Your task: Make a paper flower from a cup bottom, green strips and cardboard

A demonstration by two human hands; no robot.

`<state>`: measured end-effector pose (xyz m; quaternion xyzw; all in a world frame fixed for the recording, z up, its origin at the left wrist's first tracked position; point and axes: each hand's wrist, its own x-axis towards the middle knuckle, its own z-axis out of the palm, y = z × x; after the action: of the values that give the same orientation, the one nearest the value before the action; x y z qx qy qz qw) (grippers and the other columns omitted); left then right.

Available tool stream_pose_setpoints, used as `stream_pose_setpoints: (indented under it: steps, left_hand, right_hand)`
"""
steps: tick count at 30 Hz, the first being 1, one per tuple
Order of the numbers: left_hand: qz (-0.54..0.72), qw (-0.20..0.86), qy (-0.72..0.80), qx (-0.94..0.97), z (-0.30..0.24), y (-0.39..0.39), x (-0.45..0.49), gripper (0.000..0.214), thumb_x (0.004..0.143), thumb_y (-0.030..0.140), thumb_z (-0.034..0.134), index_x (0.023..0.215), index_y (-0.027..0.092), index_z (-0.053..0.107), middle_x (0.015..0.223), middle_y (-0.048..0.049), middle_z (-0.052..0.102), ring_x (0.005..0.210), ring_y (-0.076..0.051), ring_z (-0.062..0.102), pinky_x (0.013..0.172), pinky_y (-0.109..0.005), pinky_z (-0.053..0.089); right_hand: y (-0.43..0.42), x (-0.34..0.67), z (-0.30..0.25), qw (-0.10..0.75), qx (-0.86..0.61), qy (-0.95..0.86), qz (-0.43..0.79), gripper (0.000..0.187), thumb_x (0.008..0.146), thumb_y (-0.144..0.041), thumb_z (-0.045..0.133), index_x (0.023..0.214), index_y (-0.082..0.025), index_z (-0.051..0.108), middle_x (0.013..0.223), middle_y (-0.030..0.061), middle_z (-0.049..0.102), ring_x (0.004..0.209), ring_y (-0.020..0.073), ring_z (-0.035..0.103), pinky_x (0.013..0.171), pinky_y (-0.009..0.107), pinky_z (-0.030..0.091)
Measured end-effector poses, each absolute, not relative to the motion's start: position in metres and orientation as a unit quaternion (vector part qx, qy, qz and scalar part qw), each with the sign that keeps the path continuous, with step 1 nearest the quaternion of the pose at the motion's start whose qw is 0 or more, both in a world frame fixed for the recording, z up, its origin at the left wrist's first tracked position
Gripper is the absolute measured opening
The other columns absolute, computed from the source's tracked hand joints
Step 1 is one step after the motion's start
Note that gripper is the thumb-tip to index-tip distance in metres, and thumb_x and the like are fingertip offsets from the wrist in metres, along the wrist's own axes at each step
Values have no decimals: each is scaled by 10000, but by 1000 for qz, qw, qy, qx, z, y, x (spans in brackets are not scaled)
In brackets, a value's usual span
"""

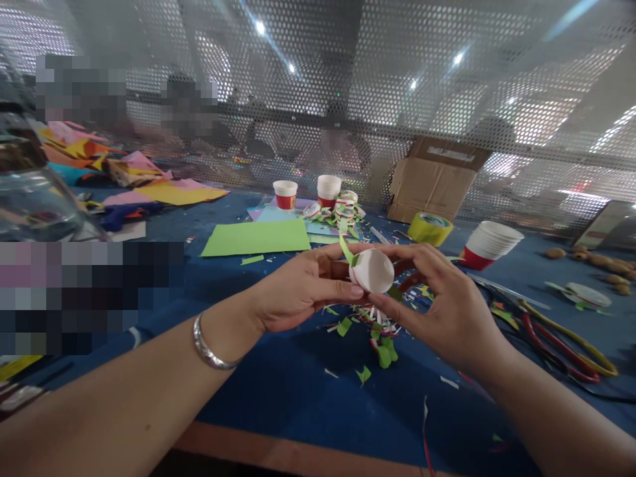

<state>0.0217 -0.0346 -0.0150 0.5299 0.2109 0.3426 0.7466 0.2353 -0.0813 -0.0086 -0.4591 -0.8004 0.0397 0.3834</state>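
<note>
Between both hands, above the table's middle, is a cut-down paper cup [376,271] with its white round side towards me. A green paper strip [346,250] sticks up from its left edge. My left hand [298,289] grips the left side, thumb along the lower rim. From the right, my right hand [442,298] pinches the lower edge with the thumb, its fingers curved around behind. Beneath the hands lie green paper scraps [385,351] and thin white and red shreds.
Green paper [258,238] lies at left. Cup stacks [491,242] stand right and behind, near yellow tape [430,229] and a cardboard box [432,179]. Scissors with red and yellow handles [561,344] lie right. A glass jar [40,192] stands left.
</note>
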Motion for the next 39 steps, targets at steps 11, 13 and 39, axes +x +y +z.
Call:
stream_pose_setpoints:
  steps: [11, 13, 39]
  left_hand:
    - [350, 759, 204, 510, -10, -38, 21, 523, 814, 63, 756, 1305, 212, 656, 1055, -46, 733, 986, -133, 679, 900, -254, 538]
    - [351, 762, 196, 508, -9, -39, 21, 510, 818, 49, 749, 1291, 219, 663, 981, -24, 738, 926, -116, 689, 863, -241, 551]
    - [333, 770, 225, 495, -11, -39, 23, 391, 744, 100, 829, 1115, 197, 759, 979, -47, 763, 882, -137, 698, 828, -257, 538]
  right_hand:
    - [-82, 236, -7, 405, -446, -798, 22, 417, 844, -345, 770, 1215, -218, 625, 1109, 67, 669, 883, 196, 648, 782, 362, 555]
    - [-82, 236, -7, 408, -437, -801, 12, 442, 836, -360, 783, 1225, -226, 623, 1131, 67, 668, 907, 203, 649, 792, 365, 558]
    - [-84, 235, -8, 398, -428, -810, 43, 376, 857, -274, 760, 1214, -261, 644, 1105, 60, 662, 882, 190, 647, 755, 342, 580]
